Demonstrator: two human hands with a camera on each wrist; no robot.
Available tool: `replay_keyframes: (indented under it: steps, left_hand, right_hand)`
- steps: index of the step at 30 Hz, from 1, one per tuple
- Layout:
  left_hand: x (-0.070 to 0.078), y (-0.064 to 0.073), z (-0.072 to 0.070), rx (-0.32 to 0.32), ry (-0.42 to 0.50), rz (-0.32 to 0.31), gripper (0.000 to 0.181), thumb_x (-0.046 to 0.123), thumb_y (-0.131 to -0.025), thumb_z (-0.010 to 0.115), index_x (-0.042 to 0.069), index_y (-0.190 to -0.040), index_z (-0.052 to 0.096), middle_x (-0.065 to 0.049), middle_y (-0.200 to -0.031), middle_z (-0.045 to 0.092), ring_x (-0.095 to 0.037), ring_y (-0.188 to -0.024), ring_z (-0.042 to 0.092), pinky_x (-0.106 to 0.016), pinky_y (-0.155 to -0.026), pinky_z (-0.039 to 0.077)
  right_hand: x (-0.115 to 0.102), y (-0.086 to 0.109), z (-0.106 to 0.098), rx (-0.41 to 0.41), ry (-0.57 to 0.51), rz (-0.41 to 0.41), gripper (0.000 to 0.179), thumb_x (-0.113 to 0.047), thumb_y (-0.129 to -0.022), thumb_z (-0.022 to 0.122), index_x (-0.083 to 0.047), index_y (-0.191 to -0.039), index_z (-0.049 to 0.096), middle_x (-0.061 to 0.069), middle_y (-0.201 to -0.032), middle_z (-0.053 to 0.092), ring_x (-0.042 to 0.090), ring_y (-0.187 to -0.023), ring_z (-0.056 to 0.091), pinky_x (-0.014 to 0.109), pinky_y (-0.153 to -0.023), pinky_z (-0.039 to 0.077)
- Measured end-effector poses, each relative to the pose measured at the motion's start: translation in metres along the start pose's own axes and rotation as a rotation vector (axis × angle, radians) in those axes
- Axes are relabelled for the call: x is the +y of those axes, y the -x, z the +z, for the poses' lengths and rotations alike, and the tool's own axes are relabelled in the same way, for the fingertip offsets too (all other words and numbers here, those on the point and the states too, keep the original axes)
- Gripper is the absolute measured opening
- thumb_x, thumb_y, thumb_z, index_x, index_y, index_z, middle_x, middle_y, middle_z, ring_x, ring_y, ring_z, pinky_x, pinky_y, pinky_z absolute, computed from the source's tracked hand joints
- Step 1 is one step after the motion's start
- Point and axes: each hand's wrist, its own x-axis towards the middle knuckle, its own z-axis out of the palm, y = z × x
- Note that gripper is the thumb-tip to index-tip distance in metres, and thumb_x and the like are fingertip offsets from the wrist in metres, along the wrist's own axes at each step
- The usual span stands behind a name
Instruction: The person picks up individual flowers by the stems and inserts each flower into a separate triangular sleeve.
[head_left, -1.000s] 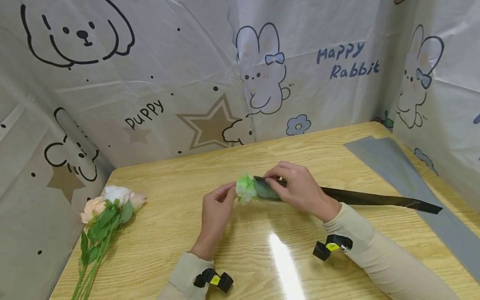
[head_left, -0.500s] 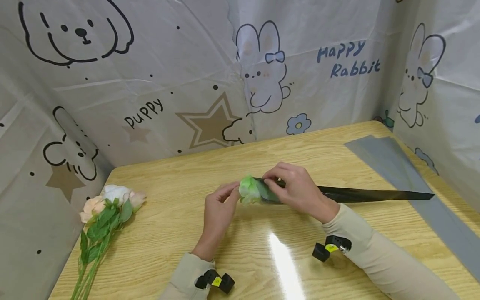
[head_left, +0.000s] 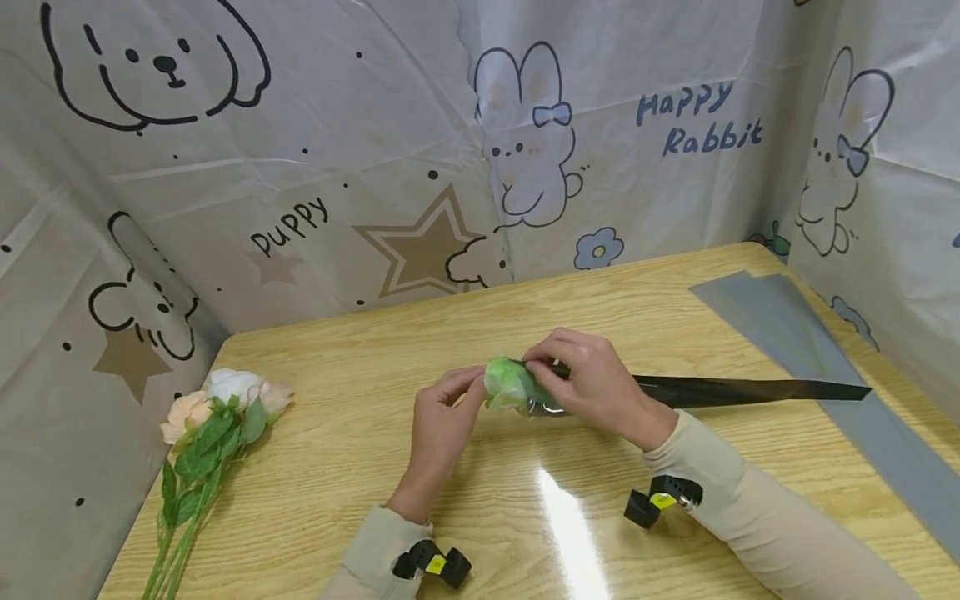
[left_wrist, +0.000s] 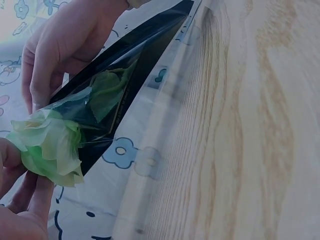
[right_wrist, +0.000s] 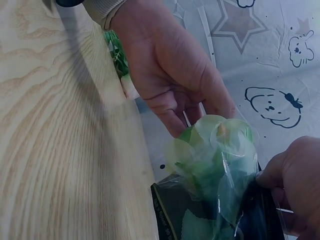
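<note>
A pale green artificial rose (head_left: 504, 385) lies inside a flower sleeve (head_left: 720, 390) with a black back and a clear front. In the right wrist view clear film covers much of the bloom (right_wrist: 220, 145), and green leaves show through it lower down. At the bloom's left side my left hand (head_left: 442, 421) pinches at the petals or the film rim; which of these cannot be told. My right hand (head_left: 596, 383) pinches the sleeve's upper edge just behind the bloom, between thumb and fingers. The sleeve narrows toward the right, and the rose's stem is hidden within it.
Peach and white artificial roses (head_left: 217, 408) with green stems lie at the table's left. Flat grey sleeves (head_left: 795, 333) lie along the right edge. A printed cloth (head_left: 375, 125) hangs behind the wooden table (head_left: 337, 500).
The rose has moved slightly right, deeper into the sleeve, and clear film now covers more of the bloom. My left hand moved right with it. The sleeve's narrow end swung slightly up and left.
</note>
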Motion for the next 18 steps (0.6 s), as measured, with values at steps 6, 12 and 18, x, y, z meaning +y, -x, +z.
replay_keyframes:
  steps: [6,12,18]
  left_hand:
    - [0.0016,0.0007,0.0007,-0.006,-0.005,-0.004,0.017,0.019,-0.098,0.072,0.013,-0.11,0.082,-0.005,-0.115,0.079,-0.017,-0.117,0.07,-0.04,-0.106,0.057]
    - [0.0015,0.0009,0.0015,-0.028,-0.006,0.0,0.017,0.017,-0.098,0.072,0.01,-0.111,0.081,-0.006,-0.118,0.078,-0.02,-0.121,0.07,-0.04,-0.106,0.057]
    - [0.0014,0.0013,0.0005,-0.053,-0.01,0.018,0.018,0.019,-0.099,0.072,0.012,-0.111,0.081,-0.005,-0.118,0.078,-0.02,-0.121,0.07,-0.043,-0.107,0.056]
  right_hand:
    - [-0.0023,0.0012,0.0012,-0.012,-0.009,0.009,0.007,-0.01,-0.094,0.075,-0.008,-0.099,0.079,0.004,-0.091,0.075,0.009,-0.078,0.068,0.023,-0.066,0.059]
    - [-0.0033,0.0024,0.0037,-0.012,-0.03,0.002,0.007,-0.009,-0.095,0.075,-0.007,-0.099,0.079,0.004,-0.091,0.075,0.008,-0.077,0.066,0.022,-0.065,0.058]
    - [-0.0042,0.0026,0.0049,-0.001,-0.033,-0.011,0.006,-0.009,-0.095,0.075,-0.007,-0.099,0.079,0.004,-0.09,0.074,0.007,-0.075,0.065,0.022,-0.064,0.057]
